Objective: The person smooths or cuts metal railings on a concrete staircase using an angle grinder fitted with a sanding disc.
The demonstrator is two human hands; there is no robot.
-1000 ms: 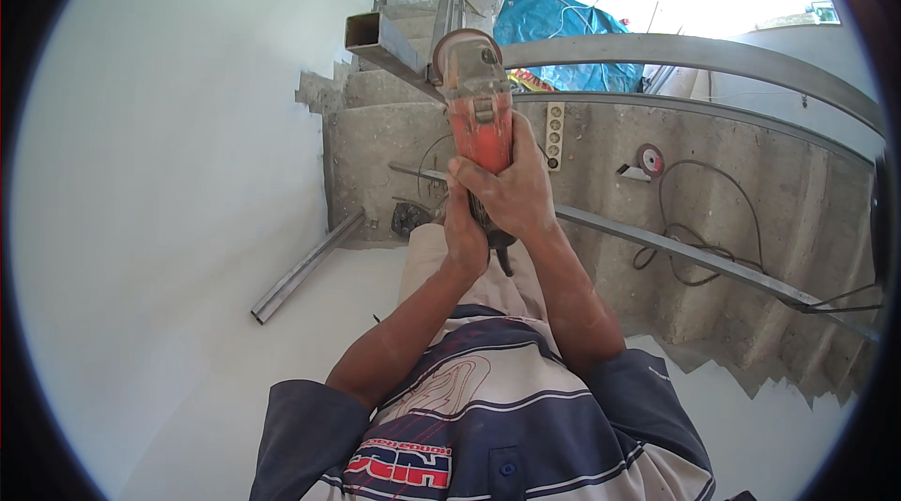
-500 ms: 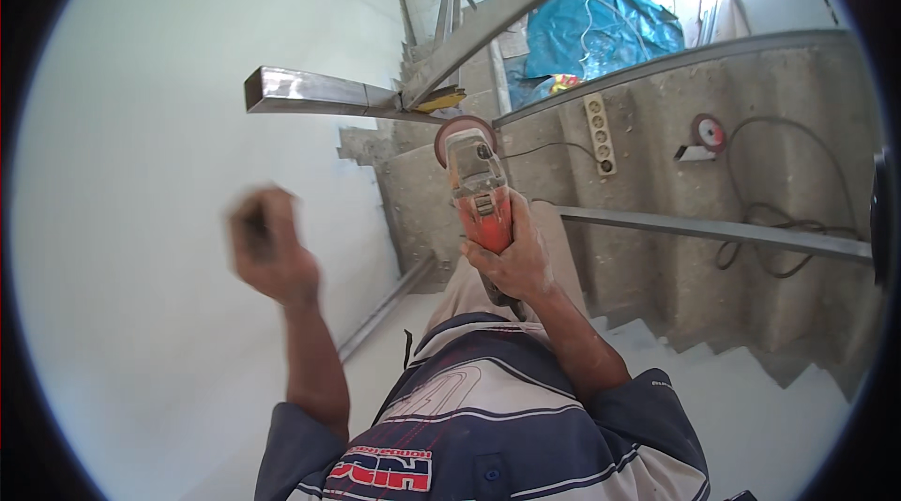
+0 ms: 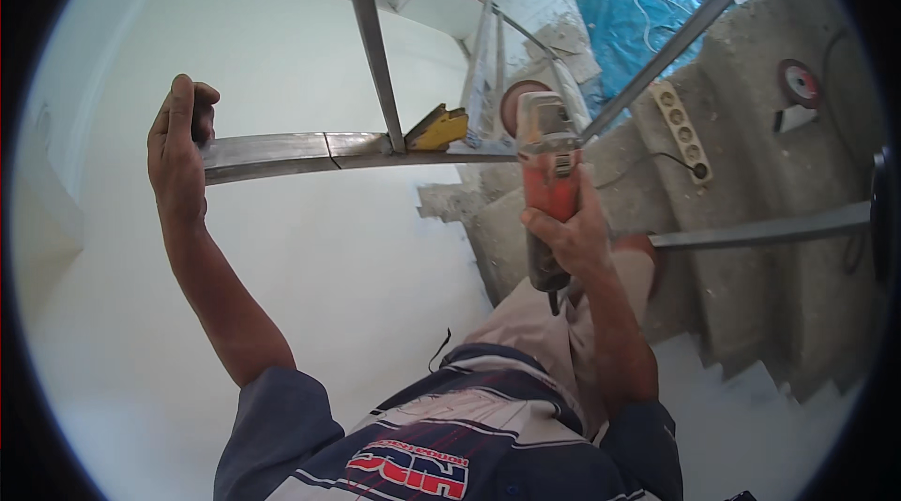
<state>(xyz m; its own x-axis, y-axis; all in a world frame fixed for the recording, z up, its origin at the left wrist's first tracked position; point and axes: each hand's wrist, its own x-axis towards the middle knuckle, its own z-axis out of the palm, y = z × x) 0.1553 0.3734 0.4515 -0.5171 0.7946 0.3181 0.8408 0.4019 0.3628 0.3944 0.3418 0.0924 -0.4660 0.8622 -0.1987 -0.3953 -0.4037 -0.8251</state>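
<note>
My right hand [image 3: 577,224] is wrapped around the body of an orange-red angle grinder [image 3: 554,187]. Its round reddish-brown disc [image 3: 523,104] faces away from me, near a square metal tube [image 3: 272,152]. At the tube's left end is my left hand [image 3: 178,149], palm toward the end, thumb raised and fingers loosely bent and apart; whether it touches the metal I cannot tell. A thin dark line crosses the tube. A yellow angled block [image 3: 439,130], like a welding magnet, sits where a slanting metal bar [image 3: 374,51] meets the tube.
Bare concrete stairs [image 3: 741,173] descend at the right, crossed by a metal rail [image 3: 770,229]. On them lie a white power strip [image 3: 680,130] with a plugged-in cord and a spare disc [image 3: 800,83]. A blue tarp [image 3: 619,27] covers floor beyond. A white wall [image 3: 357,257] stands at the left.
My left hand has moved up and left to the tube's end. The view has shifted left, so the tube and the grinder in my right hand appear farther right.
</note>
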